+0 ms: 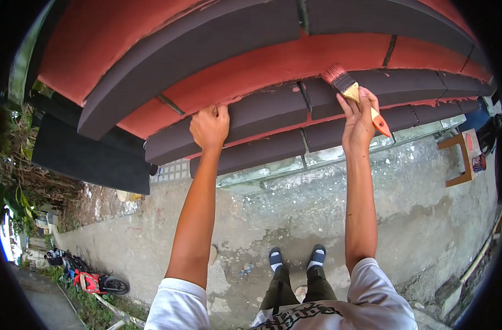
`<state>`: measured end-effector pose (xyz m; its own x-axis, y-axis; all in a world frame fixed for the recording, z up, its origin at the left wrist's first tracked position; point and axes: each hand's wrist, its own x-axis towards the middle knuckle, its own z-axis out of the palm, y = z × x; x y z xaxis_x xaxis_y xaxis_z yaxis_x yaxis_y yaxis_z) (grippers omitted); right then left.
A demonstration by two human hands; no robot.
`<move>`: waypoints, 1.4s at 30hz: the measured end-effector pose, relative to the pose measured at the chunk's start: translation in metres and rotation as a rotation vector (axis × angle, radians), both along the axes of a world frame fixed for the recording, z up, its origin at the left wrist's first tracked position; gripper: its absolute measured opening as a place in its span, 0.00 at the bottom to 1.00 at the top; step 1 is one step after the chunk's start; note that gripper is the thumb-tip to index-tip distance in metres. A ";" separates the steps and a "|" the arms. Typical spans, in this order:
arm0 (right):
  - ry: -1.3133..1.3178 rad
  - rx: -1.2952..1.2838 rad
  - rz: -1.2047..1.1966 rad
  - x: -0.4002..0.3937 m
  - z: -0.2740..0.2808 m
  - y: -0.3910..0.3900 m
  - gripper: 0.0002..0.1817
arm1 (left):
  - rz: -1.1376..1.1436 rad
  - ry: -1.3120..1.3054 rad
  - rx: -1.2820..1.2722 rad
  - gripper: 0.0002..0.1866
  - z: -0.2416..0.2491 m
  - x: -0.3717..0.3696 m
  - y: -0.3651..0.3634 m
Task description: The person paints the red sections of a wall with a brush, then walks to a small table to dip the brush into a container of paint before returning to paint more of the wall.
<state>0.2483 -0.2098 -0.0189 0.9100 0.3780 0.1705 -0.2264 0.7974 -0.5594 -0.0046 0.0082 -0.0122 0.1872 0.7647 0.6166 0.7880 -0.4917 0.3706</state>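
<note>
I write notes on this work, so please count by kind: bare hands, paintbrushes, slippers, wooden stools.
Left hand and right hand: 2
Paintbrush: 1
Slippers: 2
Wooden stool: 1
Total: 6

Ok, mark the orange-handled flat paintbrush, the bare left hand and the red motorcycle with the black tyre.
Orange-handled flat paintbrush [343, 83]: head view, dark band behind the red-coated bristles.
Bare left hand [210, 127]: head view, back of the hand.
Red motorcycle [89, 282]: head view, red bodywork.
</note>
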 end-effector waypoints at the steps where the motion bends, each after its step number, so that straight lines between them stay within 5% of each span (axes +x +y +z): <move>1: -0.058 -0.070 -0.023 -0.009 0.003 -0.002 0.14 | -0.044 -0.020 -0.046 0.19 0.003 -0.002 -0.003; 4: -0.232 -0.259 -0.092 -0.031 0.016 0.005 0.19 | -0.191 -0.093 -0.261 0.21 0.011 -0.020 0.001; 7: -0.440 -0.261 -0.239 -0.050 0.037 0.023 0.22 | -0.259 -0.154 -0.182 0.22 0.012 -0.074 0.029; 11: -0.731 -0.406 -0.607 -0.062 0.040 0.075 0.19 | -0.034 0.019 -0.054 0.21 0.011 -0.156 0.075; 15: -0.841 -0.538 -0.792 -0.123 0.035 0.134 0.13 | -0.023 0.003 0.040 0.20 0.003 -0.160 0.077; 19: -1.057 -0.497 -0.610 -0.213 0.026 0.174 0.09 | -0.050 -0.044 0.012 0.19 0.002 -0.162 0.080; 21: -1.250 -0.256 -0.505 -0.243 0.022 0.196 0.08 | -0.061 -0.051 -0.030 0.19 0.004 -0.163 0.080; 24: -1.275 -0.273 -0.549 -0.239 0.024 0.188 0.11 | -0.091 -0.037 -0.056 0.20 0.007 -0.164 0.080; 25: -1.352 -0.318 -0.730 -0.213 0.019 0.187 0.10 | -0.090 -0.025 -0.052 0.20 0.006 -0.164 0.081; 26: -1.269 -0.443 -0.649 -0.193 0.022 0.170 0.09 | -0.088 -0.013 -0.052 0.21 0.005 -0.165 0.080; 30: -1.098 -0.594 -0.953 -0.110 0.023 0.122 0.08 | -0.081 -0.035 -0.087 0.21 0.003 -0.162 0.078; 33: -0.790 -0.647 -0.909 -0.117 0.028 0.124 0.08 | -0.078 -0.039 -0.050 0.20 0.004 -0.160 0.080; 35: -1.037 -0.669 -0.993 -0.153 0.024 0.160 0.08 | -0.074 -0.019 -0.041 0.20 0.006 -0.160 0.077; 39: -1.292 -0.417 -0.785 -0.237 0.028 0.207 0.08 | -0.072 0.002 -0.045 0.19 0.003 -0.161 0.080; 42: -1.096 -0.331 -0.448 -0.244 0.033 0.203 0.09 | -0.076 0.003 -0.036 0.20 0.003 -0.162 0.081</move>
<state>0.0046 -0.0068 0.0140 0.4065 0.2395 0.8817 0.7477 0.4673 -0.4717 -0.1667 0.0891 -0.0097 0.2473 0.7701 0.5880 0.7497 -0.5365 0.3874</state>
